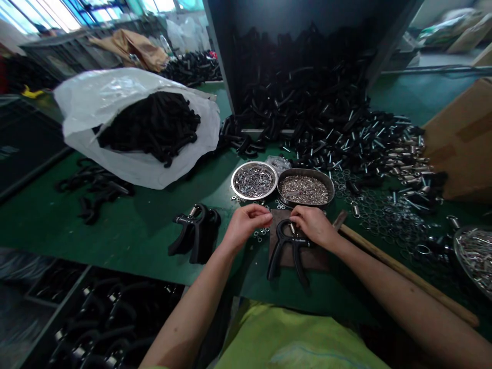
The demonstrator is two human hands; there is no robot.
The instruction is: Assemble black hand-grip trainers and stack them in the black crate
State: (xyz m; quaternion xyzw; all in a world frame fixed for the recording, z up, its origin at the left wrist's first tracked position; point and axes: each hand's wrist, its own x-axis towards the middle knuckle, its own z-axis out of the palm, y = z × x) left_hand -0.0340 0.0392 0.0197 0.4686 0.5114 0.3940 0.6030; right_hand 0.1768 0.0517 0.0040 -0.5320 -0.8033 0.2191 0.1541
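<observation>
A black hand grip exerciser (295,246) with a coil spring lies on a dark flat plate (321,260), its two handles toward me. My right hand (312,224) is closed at its top, beside the spring, with the fingertips partly hidden. Just left of the plate, my left hand (248,223) hovers with thumb and fingers pinched together; whatever sits between them is too small to make out. Loose nuts (262,233) are scattered under that hand. More assembled hand grip exercisers (198,230) stand together to the left.
Behind my hands are a round bowl of pins (254,180) and an oval tin of small metal parts (305,189). A hammer's wooden handle (407,271) lies to the right. Beyond are a white bag (130,84) of black handles, springs (409,156) and a cardboard box (463,143).
</observation>
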